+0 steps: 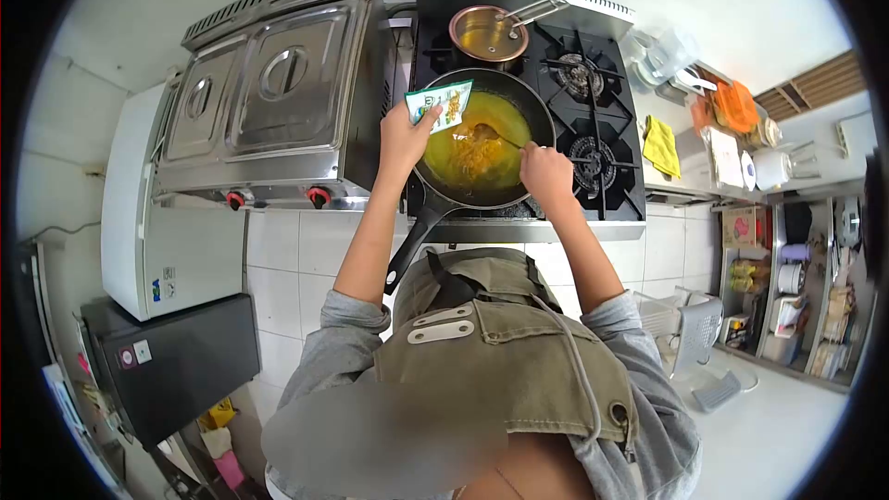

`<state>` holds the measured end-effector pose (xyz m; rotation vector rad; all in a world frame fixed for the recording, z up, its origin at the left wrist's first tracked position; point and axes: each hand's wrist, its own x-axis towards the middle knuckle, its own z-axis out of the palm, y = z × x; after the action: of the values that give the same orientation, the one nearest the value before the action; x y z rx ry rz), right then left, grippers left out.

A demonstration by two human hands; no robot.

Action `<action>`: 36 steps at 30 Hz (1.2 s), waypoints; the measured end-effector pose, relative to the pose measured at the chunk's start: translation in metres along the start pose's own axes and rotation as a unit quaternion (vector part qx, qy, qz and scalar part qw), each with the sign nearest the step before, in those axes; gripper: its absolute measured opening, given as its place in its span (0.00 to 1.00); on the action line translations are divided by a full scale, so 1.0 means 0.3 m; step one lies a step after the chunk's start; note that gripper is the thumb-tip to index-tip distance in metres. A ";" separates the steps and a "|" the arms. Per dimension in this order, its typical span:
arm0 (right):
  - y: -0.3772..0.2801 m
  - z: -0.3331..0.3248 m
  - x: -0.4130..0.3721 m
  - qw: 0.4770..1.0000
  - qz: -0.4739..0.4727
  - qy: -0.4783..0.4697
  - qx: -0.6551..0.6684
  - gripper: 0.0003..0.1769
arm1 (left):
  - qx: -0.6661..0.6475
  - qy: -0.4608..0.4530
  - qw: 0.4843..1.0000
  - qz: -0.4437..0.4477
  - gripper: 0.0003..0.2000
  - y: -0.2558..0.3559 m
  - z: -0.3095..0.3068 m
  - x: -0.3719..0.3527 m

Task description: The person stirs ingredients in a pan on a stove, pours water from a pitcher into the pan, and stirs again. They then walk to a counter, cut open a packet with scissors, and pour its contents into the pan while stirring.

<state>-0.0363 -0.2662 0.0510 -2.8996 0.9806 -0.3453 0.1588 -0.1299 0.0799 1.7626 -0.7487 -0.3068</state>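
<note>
My left hand (406, 134) grips a small white and green seasoning packet (441, 104) over the left side of a black frying pan (543, 111). Yellow liquid with an orange-yellow clump in its middle fills the pan. In my right hand (546, 169), closed at the pan's right rim, is the handle of a spoon (487, 132). The spoon's bowl rests in the liquid beside the clump. The pan sits on a black gas stove (607, 213), its long handle pointing toward my body. Whether anything is leaving the packet cannot be made out.
Behind the pan stands a copper-coloured saucepan (489, 35) with a glass lid. Bare burners (593, 165) lie to the right. A steel unit with lidded trays (285, 74) is on the left. A yellow cloth (660, 146) and containers occupy the right-hand counter.
</note>
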 end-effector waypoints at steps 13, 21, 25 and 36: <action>0.028 0.051 0.030 0.999 0.001 -0.030 0.021 0.08 | -0.152 -0.084 0.978 -0.112 0.12 -0.012 0.084 0.037; 0.003 0.005 -0.091 0.997 -0.040 -0.057 0.039 0.09 | 0.074 -0.066 0.994 -0.036 0.11 0.011 0.098 0.014; 0.013 -0.035 -0.133 0.996 -0.025 -0.070 0.051 0.09 | 0.063 -0.073 0.995 -0.037 0.12 -0.005 0.095 0.004; 0.008 -0.128 -0.224 0.994 0.084 -0.062 0.025 0.10 | 0.072 -0.078 0.994 -0.013 0.14 0.017 0.075 -0.019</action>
<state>-0.0985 -0.2268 0.0752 -2.7324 1.1658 -0.1743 0.1402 -0.1444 0.0763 1.9025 -0.8780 -0.4209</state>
